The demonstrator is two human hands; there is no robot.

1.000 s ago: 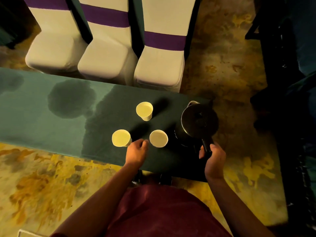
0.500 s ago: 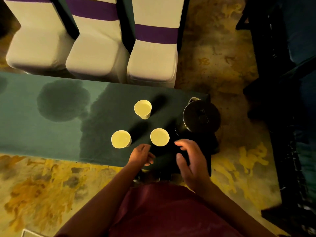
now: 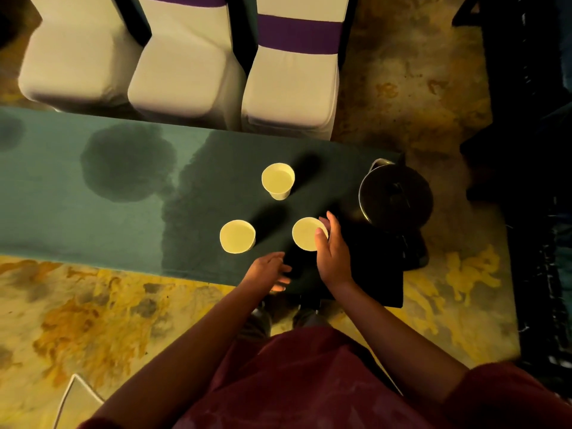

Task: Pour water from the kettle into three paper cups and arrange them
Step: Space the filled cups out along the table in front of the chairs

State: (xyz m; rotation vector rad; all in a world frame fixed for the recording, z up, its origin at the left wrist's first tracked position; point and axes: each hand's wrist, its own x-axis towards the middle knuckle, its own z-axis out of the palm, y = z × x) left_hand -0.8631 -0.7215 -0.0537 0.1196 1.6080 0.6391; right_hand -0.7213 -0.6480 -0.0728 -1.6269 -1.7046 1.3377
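Below, the patterned yellow carpet (image 3: 93, 311) fills most of the view, and across it runs a long table with a green cloth (image 3: 62, 218). Dark wet patches (image 3: 127, 165) stain this cloth left of the middle. Three white covered chairs (image 3: 182, 75) stand close together along the far edge of the table; the right one carries a purple band. At the right end of the table stands the dark kettle (image 3: 396, 196), upright, lid on, with no hand on it. The person wears a dark red garment (image 3: 309, 382), seen at the bottom.

Three paper cups stand upright on the cloth in a triangle, apart from each other: the far cup (image 3: 278, 181), the near left cup (image 3: 237, 236), and the near right cup (image 3: 306, 233), which is near the kettle. All three look pale inside; whether they hold water I cannot tell.

The right hand (image 3: 332, 249) is wrapped around the right side of the near right cup, the thumb on its near rim and the fingers curved around the far side. The left hand (image 3: 269, 270) hovers over the near table edge, between the two near cups, its fingers loosely spread and holding nothing.
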